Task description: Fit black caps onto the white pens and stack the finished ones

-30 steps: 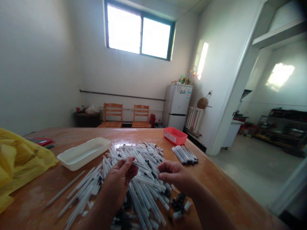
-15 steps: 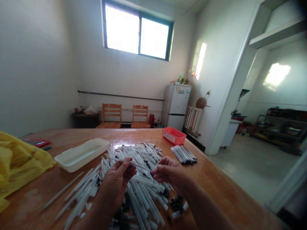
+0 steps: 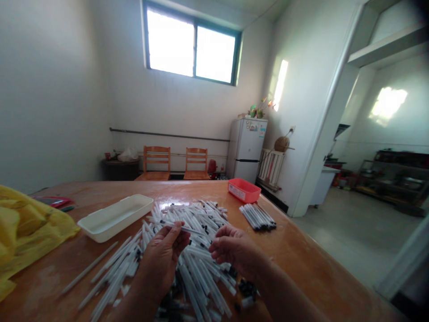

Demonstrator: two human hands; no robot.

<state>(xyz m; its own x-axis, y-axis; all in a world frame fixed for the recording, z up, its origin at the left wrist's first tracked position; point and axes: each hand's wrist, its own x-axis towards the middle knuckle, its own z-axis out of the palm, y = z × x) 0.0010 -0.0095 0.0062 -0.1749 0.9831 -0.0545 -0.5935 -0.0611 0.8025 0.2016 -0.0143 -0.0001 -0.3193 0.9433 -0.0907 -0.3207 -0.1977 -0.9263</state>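
My left hand (image 3: 162, 257) is closed on a thin whitish pen (image 3: 192, 230), pinched between thumb and fingers above the pile, its end pointing right. Just right of that end, my right hand (image 3: 236, 246) has thumb and fingertips drawn together; whatever they hold, if anything, is hidden. Under both hands spreads a loose heap of white pen barrels (image 3: 206, 279), some with black ends. Small black caps (image 3: 247, 287) lie near my right wrist. A neat row of pens (image 3: 257, 217) with dark ends rests beyond my right hand.
An off-white tray (image 3: 97, 222) stands left of the heap, a red plastic basket (image 3: 246, 192) at the far right. A yellow plastic bag (image 3: 30, 228) covers the left table edge. Two wooden chairs (image 3: 156, 156) and a fridge (image 3: 247, 143) stand behind the table.
My right hand has shifted slightly left, nearer the end of the pen, and its fingers have drawn closer together. My left hand keeps its grip on the pen, almost unmoved.
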